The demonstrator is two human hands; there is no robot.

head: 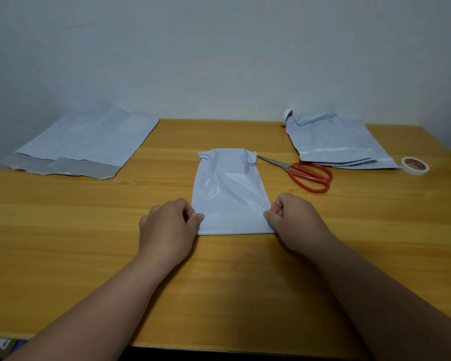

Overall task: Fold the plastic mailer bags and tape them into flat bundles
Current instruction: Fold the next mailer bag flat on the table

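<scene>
A pale grey mailer bag [229, 191], folded into a narrow strip, lies flat in the middle of the wooden table [89, 230]. My left hand [167, 230] pinches its near left corner and my right hand [294, 225] pinches its near right corner, fingers curled on both. The strip's far end shows small folded flaps at each side. A roll of white tape [414, 165] lies at the right, and a second roll [287, 116] stands at the back, partly hidden behind a pile of bags.
Red-handled scissors [305, 173] lie just right of the strip, blades pointing at it. A pile of flat mailer bags [336, 142] sits at the back right. A large unfolded bag [84, 142] hangs over the table's back left edge. A wall stands behind.
</scene>
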